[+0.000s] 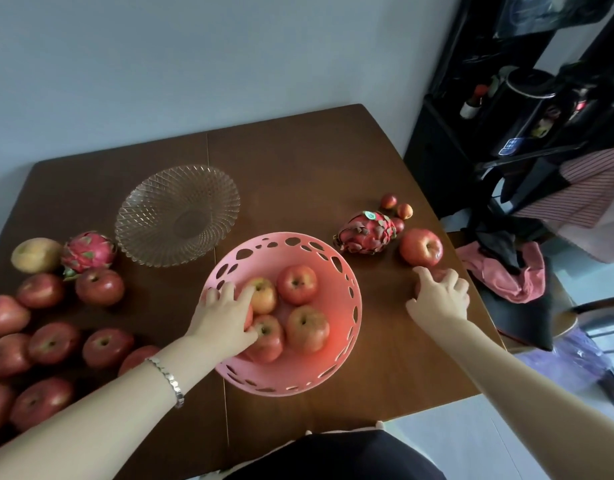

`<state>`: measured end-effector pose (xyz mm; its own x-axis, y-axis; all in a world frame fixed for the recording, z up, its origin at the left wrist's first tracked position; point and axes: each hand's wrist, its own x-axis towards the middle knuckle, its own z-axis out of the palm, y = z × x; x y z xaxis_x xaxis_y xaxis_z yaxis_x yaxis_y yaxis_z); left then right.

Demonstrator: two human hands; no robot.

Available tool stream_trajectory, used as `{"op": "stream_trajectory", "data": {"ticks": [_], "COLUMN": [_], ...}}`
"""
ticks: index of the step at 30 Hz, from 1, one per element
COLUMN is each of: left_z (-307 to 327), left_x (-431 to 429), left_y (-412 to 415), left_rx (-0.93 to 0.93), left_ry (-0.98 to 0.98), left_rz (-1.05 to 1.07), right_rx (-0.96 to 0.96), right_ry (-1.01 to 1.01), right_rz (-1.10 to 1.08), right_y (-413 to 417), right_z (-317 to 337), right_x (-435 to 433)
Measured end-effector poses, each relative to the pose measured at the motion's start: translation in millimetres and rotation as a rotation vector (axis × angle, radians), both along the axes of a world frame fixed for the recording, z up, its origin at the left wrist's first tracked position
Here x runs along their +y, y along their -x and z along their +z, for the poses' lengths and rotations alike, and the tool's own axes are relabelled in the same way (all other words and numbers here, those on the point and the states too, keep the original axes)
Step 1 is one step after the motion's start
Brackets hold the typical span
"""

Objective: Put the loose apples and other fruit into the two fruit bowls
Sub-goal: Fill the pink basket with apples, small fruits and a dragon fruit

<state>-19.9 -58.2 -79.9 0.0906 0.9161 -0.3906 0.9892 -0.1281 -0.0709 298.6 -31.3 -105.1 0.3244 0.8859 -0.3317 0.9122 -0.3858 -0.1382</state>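
Observation:
A pink perforated bowl (343,344) stands at the table's front centre with several red apples (296,284) in it. My left hand (225,317) is inside the bowl, fingers spread over an apple (249,317) that it mostly hides. My right hand (440,296) is cupped over another apple (439,273) near the table's right edge. An empty glass bowl (132,209) sits behind and to the left. Several loose apples (99,287), a dragon fruit (87,252) and a yellow fruit (35,254) lie at the left. At the right lie a second dragon fruit (366,233), an apple (421,246) and three small fruits (404,211).
The brown table (298,161) stands against a pale wall. Just past its right edge is a chair with pink cloth (506,275) and black cloth on it. A black shelf unit (447,150) with appliances stands at the back right.

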Motion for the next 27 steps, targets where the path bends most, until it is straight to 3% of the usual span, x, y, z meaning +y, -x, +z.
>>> {"op": "stream_trajectory", "data": {"ticks": [3, 9, 12, 16, 19, 22, 27], "left_z": [6.4, 3.8, 3.6, 0.2, -1.6, -2.0, -4.7], "left_x": [-2.8, -17.3, -13.9, -9.0, -7.0, -8.1, -16.1], "left_y": [12.3, 14.6, 12.4, 10.4, 9.9, 14.5, 15.3], "left_rx": [-0.015, -0.052, -0.017, -0.070, -0.083, -0.157, -0.181], "left_ry": [-0.066, -0.170, -0.304, -0.201, -0.177, -0.180, -0.199], "left_rz": [0.072, -0.063, -0.177, -0.054, 0.028, 0.036, 0.020], "right_rx": [-0.029, 0.019, 0.138, 0.476, 0.587, 0.477, 0.282], "right_ry": [0.076, 0.021, -0.162, -0.429, -0.219, 0.004, 0.131], "right_rz": [0.029, 0.013, 0.040, 0.201, 0.433, 0.667, 0.831], "right_y": [7.3, -5.3, 2.4, 51.5, 96.4, 128.1, 149.5], "right_z": [-15.0, -9.1, 14.6, 55.4, 65.3, 49.3, 22.1], "right_x": [8.7, 12.8, 8.7, -5.4, -24.0, -42.7, -56.6]}}
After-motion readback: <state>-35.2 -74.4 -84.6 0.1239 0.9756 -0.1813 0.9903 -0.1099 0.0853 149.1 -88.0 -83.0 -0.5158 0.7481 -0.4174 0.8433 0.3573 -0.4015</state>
